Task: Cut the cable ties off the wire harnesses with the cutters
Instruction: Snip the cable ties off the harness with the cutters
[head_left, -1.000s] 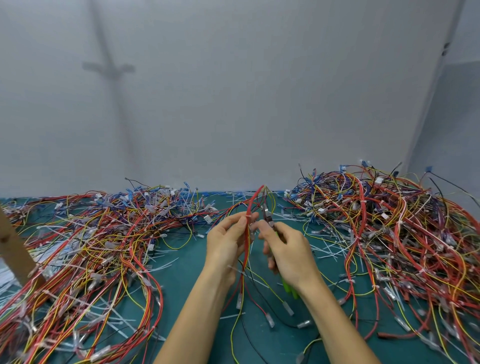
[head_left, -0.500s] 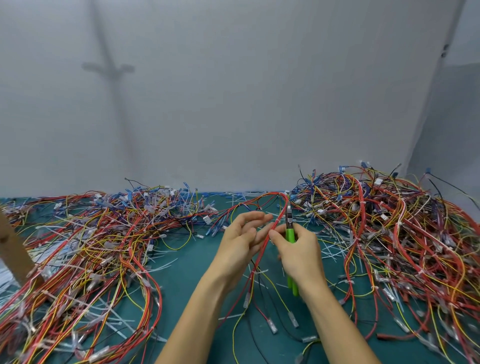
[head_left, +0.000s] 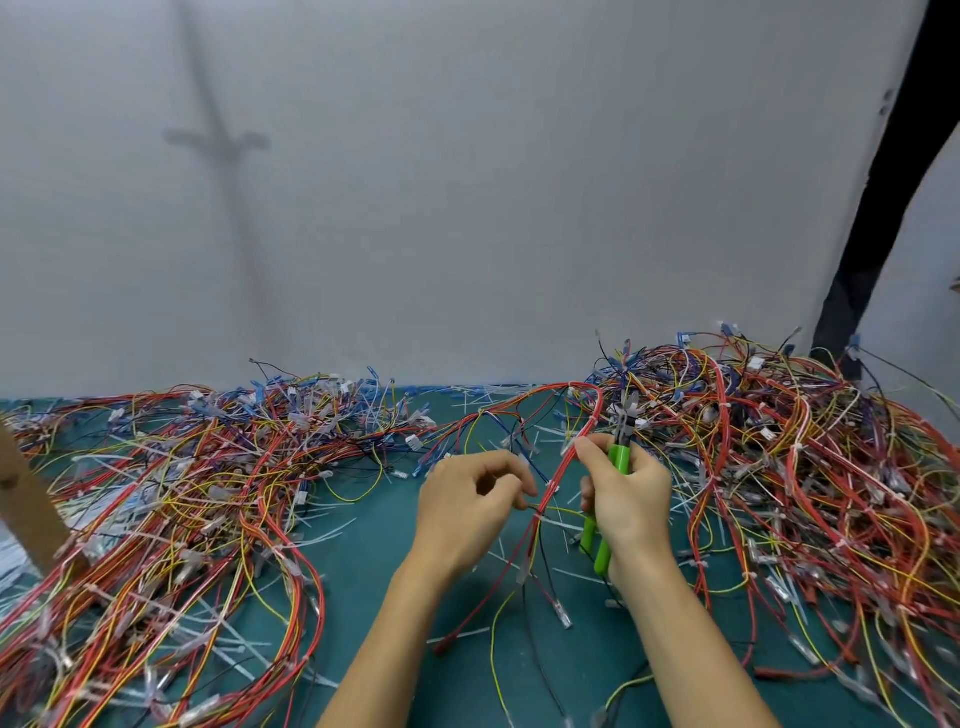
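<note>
Green plastic handles of the cutters (head_left: 618, 457) now stand upright in the right hand (head_left: 631, 504), with the steel jaws pointing up, clear of the wires. A second ago they were in at the bundle. Right fingers wrap the handles; thumb and forefinger also nip the red wire harness (head_left: 551, 488).

Left hand (head_left: 467, 499) has quit its upper hold and dropped low and left of the harness. Its fingers are loosely curled, tips at a thin yellow wire; gripping it or not, cannot tell.

Likely one tie has just been snipped and the hands are shifting along for the next.

Harness is made of thin, glossy, limp strands. It arches above the desk (head_left: 374, 519), then hangs between the hands, with small white ties along it.

Heaped tangles sit to the left (head_left: 182, 493) and right (head_left: 805, 467). Stiff whitish tie offcuts (head_left: 332, 530) litter the teal mat.
</note>
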